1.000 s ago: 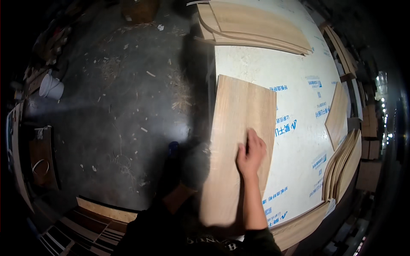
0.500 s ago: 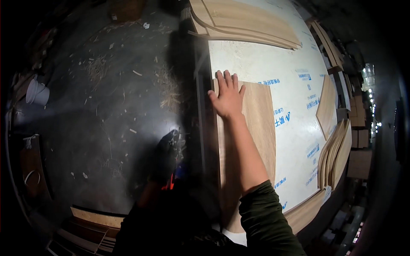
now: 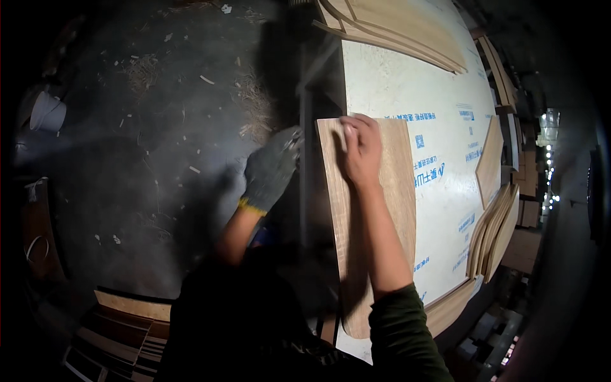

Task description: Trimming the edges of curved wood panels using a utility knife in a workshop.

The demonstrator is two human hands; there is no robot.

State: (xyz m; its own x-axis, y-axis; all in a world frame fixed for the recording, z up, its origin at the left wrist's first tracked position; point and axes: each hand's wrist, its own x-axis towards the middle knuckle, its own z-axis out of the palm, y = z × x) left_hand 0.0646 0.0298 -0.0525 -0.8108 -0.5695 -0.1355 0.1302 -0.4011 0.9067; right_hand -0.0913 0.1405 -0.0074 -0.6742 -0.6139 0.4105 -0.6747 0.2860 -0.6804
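Pale wood board [image 3: 382, 210] lies flat on the white counter [image 3: 445, 114]; the bare right hand [image 3: 359, 149] presses on its far end, fingers curled. The gloved left hand [image 3: 270, 169] hangs loosely open beside its left edge.

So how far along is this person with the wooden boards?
Done, by the look of it: boards leaning in a stack at the table's right edge and another pile at its far end. In hand: one board lies flat on the white table, the bare right hand pressing its far end, the gloved left hand beside its edge. What remains can't be judged.
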